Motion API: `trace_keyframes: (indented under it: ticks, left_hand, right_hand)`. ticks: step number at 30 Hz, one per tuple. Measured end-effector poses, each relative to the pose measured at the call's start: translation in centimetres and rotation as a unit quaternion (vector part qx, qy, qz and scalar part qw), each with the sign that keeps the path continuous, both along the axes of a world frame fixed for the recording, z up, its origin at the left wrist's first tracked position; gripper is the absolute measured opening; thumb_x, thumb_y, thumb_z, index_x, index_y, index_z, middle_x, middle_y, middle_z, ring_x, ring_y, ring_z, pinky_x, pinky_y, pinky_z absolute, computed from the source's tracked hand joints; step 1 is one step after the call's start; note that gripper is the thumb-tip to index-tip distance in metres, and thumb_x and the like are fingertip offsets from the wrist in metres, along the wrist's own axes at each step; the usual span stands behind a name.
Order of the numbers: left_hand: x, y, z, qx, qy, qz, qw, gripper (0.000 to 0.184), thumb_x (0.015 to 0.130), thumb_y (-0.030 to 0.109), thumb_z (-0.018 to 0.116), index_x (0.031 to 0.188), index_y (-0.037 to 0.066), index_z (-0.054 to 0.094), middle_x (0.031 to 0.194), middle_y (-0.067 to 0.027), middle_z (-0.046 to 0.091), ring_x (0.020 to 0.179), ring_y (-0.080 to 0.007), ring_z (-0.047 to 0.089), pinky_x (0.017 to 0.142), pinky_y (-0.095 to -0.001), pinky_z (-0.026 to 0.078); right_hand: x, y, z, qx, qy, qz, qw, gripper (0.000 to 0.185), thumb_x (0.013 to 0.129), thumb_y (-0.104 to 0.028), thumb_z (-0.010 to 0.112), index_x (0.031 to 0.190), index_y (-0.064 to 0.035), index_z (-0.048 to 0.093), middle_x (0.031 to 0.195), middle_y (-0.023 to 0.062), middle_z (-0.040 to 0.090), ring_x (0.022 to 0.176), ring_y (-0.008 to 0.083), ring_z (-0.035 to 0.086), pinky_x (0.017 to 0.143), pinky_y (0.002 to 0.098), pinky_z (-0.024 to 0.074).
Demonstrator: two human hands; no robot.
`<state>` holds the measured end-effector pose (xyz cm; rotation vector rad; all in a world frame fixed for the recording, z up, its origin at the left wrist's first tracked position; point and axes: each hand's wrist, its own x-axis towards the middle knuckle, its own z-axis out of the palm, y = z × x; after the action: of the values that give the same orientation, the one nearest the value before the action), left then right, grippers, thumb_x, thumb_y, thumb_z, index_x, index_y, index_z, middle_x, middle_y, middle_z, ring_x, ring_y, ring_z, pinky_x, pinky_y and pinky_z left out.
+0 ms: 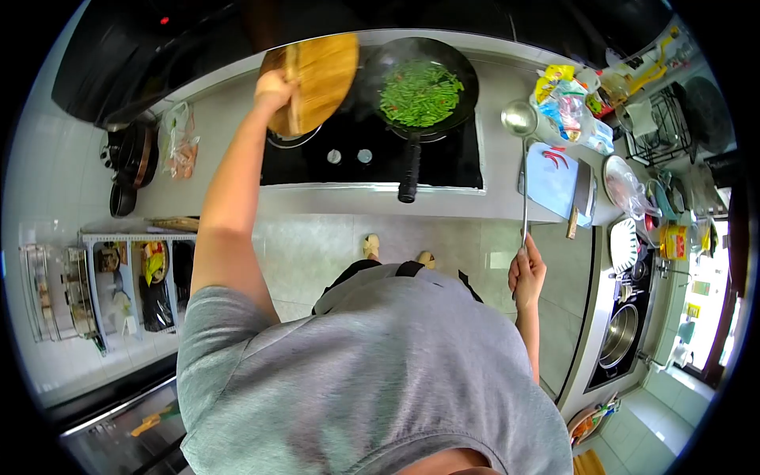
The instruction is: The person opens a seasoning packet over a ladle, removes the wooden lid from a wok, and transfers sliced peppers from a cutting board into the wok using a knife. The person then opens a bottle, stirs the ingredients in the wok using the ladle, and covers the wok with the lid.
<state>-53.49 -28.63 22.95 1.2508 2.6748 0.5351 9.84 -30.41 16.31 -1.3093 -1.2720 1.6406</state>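
My left hand [275, 89] is closed around the bar handle of a round wooden lid [334, 75], which is tilted over the left side of the stove, just left of the wok. The dark wok [431, 50] sits on the right burner, its black handle pointing toward me. Inside it lie cut green beans [421, 96] with a few red bits. Down by my right side, my right hand [528, 273] grips the long handle of a metal ladle [519, 119]. The ladle's bowl is up over the counter, right of the wok.
A light blue cutting board [548, 178] with red pepper strips and a cleaver [583, 190] lies on the right counter. Plastic bags [564, 107] stand behind it. Farther right is a sink [620, 334]. Dark pans [134, 154] stand at the left wall.
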Motion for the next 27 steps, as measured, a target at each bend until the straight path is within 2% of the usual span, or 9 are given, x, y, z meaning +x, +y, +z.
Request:
trace_keyframes:
  ticks: [4, 8, 10, 11, 13, 16, 18, 20, 27]
  left_hand:
    - [-9.2, -12.2, -4.7, 0.043, -0.106, 0.119, 0.986, 0.034, 0.085, 0.035, 0.066, 0.089, 0.002, 0.07, 0.066, -0.0142, 0.068, 0.052, -0.0246, 0.064, 0.055, -0.0375, 0.051]
    - [-14.8, -23.5, -8.4, 0.025, -0.083, 0.172, 0.981, 0.037, 0.085, 0.036, 0.066, 0.088, -0.001, 0.07, 0.065, -0.0159, 0.067, 0.05, -0.025, 0.064, 0.055, -0.0388, 0.052]
    - [-16.5, -27.3, -9.6, -0.105, -0.061, 0.234, 0.965, 0.038, 0.085, 0.035, 0.067, 0.09, -0.003, 0.07, 0.073, -0.0195, 0.069, 0.062, -0.028, 0.068, 0.062, -0.0417, 0.054]
    - [-16.7, -28.8, -10.2, -0.105, -0.062, 0.234, 0.965, 0.038, 0.085, 0.035, 0.067, 0.09, -0.003, 0.07, 0.073, -0.0195, 0.069, 0.062, -0.028, 0.068, 0.062, -0.0417, 0.054]
    - [-16.6, -30.2, -10.9, -0.216, 0.049, 0.202, 0.954, 0.036, 0.086, 0.033, 0.065, 0.094, -0.002, 0.071, 0.09, -0.0227, 0.07, 0.083, -0.0316, 0.07, 0.074, -0.0436, 0.055]
    - [-19.4, -31.7, -16.1, -0.21, -0.007, 0.247, 0.946, 0.033, 0.086, 0.028, 0.064, 0.097, -0.002, 0.071, 0.104, -0.0236, 0.068, 0.1, -0.0347, 0.067, 0.084, -0.0436, 0.053]
    - [-22.3, -32.5, -20.9, -0.331, 0.002, 0.149, 0.932, 0.031, 0.087, 0.023, 0.06, 0.101, -0.002, 0.07, 0.109, -0.0229, 0.068, 0.102, -0.0356, 0.067, 0.085, -0.0421, 0.053]
    - [-21.9, -31.9, -23.0, -0.131, -0.131, 0.364, 0.913, 0.03, 0.09, 0.021, 0.056, 0.104, -0.001, 0.07, 0.11, -0.022, 0.068, 0.1, -0.0344, 0.068, 0.081, -0.0419, 0.054]
    - [-17.8, -29.3, -20.0, -0.15, -0.101, 0.301, 0.936, 0.031, 0.093, 0.026, 0.054, 0.102, 0.001, 0.069, 0.101, -0.0194, 0.07, 0.09, -0.0332, 0.069, 0.073, -0.0418, 0.054]
  right_hand:
    - [-4.7, 0.5, 1.3, 0.016, 0.013, 0.006, 1.0, 0.042, 0.099, -0.008, 0.045, 0.14, 0.0036, 0.044, 0.055, -0.0044, 0.039, 0.038, 0.0033, 0.03, 0.034, 0.0207, 0.0228]
    - [-8.6, -0.2, 1.2, 0.027, 0.028, 0.002, 0.999, 0.042, 0.1, -0.009, 0.047, 0.141, 0.0, 0.045, 0.056, -0.0042, 0.038, 0.039, 0.003, 0.03, 0.034, 0.0202, 0.0212]
    - [-10.7, -0.9, 1.7, 0.03, 0.011, 0.01, 0.999, 0.042, 0.1, -0.01, 0.048, 0.141, -0.0002, 0.045, 0.056, -0.004, 0.038, 0.039, 0.0033, 0.03, 0.034, 0.0205, 0.0206]
    - [-11.6, -1.2, 1.7, 0.03, 0.01, 0.01, 0.999, 0.042, 0.1, -0.01, 0.048, 0.141, -0.0002, 0.045, 0.056, -0.004, 0.038, 0.039, 0.0033, 0.03, 0.034, 0.0205, 0.0206]
    - [-13.6, -1.7, 1.9, 0.037, -0.013, 0.009, 0.999, 0.041, 0.101, -0.011, 0.048, 0.14, -0.0007, 0.045, 0.056, -0.0039, 0.038, 0.039, 0.0035, 0.029, 0.034, 0.0208, 0.0202]
    - [-16.9, -3.0, 3.2, 0.038, -0.047, 0.007, 0.998, 0.042, 0.101, -0.012, 0.048, 0.141, -0.0015, 0.045, 0.057, -0.0042, 0.038, 0.039, 0.0034, 0.029, 0.034, 0.0208, 0.0199]
    - [-18.6, -4.0, 3.6, 0.039, -0.049, 0.007, 0.998, 0.041, 0.101, -0.012, 0.048, 0.141, -0.0021, 0.046, 0.057, -0.0043, 0.038, 0.039, 0.0034, 0.029, 0.034, 0.0207, 0.0199]
    - [-19.7, -4.8, 4.1, 0.036, -0.067, 0.008, 0.997, 0.041, 0.1, -0.012, 0.048, 0.14, -0.0017, 0.046, 0.056, -0.0042, 0.038, 0.039, 0.0036, 0.028, 0.034, 0.021, 0.0203]
    - [-20.2, -5.6, 6.7, 0.047, -0.151, -0.034, 0.987, 0.041, 0.098, -0.012, 0.05, 0.138, -0.0011, 0.049, 0.054, -0.0049, 0.037, 0.038, 0.0045, 0.028, 0.034, 0.0221, 0.0215]
